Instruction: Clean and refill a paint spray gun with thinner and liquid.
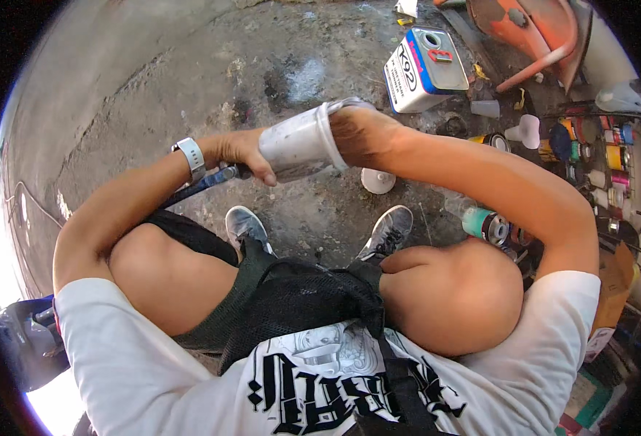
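Note:
A greyish-white plastic cup lies tilted on its side between my hands. My left hand grips its closed end, thumb along the near side. A blue hose or handle runs beneath that wrist; whether the hand also holds it is unclear. My right hand reaches into the cup's rimmed mouth, its fingers hidden inside. Below the right wrist, a round white plastic lid or cap rests on the concrete floor. Beyond the right hand stands a metal thinner can with a red handle and an uncapped spout.
A teal-and-black can lies near my right knee. Many paint cans and bottles stand along the right side, with a cardboard box below them. An orange-red metal object is at the upper right. My shoes are on the floor.

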